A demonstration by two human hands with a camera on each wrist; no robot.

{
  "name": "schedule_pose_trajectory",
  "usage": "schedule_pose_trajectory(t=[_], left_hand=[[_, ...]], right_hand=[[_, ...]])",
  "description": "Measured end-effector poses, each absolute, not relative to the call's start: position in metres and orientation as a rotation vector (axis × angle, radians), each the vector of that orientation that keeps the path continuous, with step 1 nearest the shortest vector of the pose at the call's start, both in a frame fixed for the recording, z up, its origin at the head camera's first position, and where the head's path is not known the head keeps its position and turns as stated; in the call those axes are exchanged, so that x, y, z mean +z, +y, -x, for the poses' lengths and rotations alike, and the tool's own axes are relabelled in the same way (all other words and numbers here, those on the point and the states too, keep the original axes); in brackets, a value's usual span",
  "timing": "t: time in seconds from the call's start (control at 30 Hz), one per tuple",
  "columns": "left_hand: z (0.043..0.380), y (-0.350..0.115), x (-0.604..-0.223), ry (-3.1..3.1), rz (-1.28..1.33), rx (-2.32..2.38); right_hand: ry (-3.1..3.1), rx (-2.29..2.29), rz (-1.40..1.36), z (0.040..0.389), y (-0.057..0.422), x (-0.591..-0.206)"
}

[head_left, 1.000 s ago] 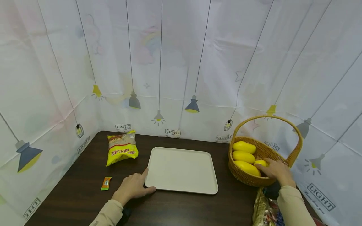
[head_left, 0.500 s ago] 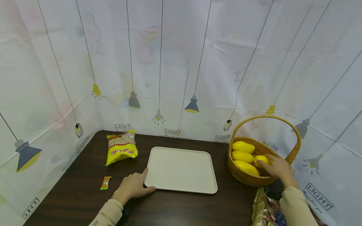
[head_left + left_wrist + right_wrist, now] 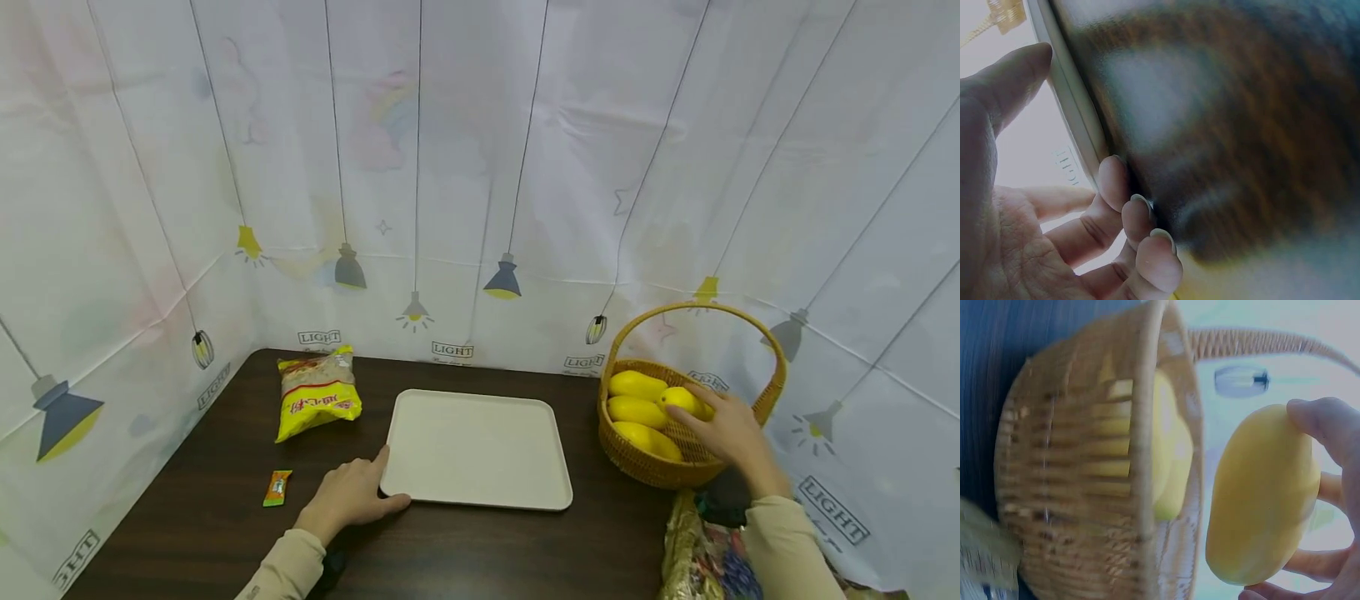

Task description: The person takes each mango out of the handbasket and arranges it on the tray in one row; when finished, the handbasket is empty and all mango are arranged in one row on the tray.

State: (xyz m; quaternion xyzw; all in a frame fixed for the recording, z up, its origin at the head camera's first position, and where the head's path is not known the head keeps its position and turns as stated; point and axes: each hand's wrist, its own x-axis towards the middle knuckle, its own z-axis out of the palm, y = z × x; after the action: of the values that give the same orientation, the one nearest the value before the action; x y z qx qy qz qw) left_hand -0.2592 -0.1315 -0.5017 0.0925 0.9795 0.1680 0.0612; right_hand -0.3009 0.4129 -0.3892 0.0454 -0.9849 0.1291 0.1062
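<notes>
A yellow mango is in the grip of my right hand, thumb on one side and fingers on the other. In the right wrist view it is raised outside the rim of the wicker basket. Three more mangoes lie in the basket, on its left side in the head view. My left hand holds the near left corner of a cream tray, thumb along the front edge and index finger at the left edge. In the left wrist view the bent fingertips meet the tray's rim.
A yellow snack bag lies at the back left of the dark table. Nearer, a small orange-and-green packet lies left of my left hand. A shiny gold bag is below the basket, beside my right sleeve. The basket's tall handle arches upward.
My right hand has lifted the mango up from among the others in the basket, slightly away from me. My left hand stays at the tray's corner.
</notes>
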Motion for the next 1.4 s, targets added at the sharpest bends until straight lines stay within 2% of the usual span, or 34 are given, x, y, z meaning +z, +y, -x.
schedule_pose_trajectory(t=[0.23, 0.57, 1.07, 1.4], left_hand=[[0.261, -0.131, -0.503, 2.954, -0.261, 0.499], [0.259, -0.132, -0.502, 2.943, -0.257, 0.505], [0.258, -0.132, -0.505, 2.93, -0.267, 0.55], [0.257, -0.131, -0.501, 2.945, -0.279, 0.555]], right_hand=[[-2.798, 0.409, -0.226, 0.291, 0.37, -0.38], [-2.638, 0.476, -0.473, 0.278, 0.295, -0.387], [-2.728, 0.538, -0.719, 0.284, 0.211, -0.461], [-2.759, 0.607, -0.812, 0.29, 0.185, -0.48]])
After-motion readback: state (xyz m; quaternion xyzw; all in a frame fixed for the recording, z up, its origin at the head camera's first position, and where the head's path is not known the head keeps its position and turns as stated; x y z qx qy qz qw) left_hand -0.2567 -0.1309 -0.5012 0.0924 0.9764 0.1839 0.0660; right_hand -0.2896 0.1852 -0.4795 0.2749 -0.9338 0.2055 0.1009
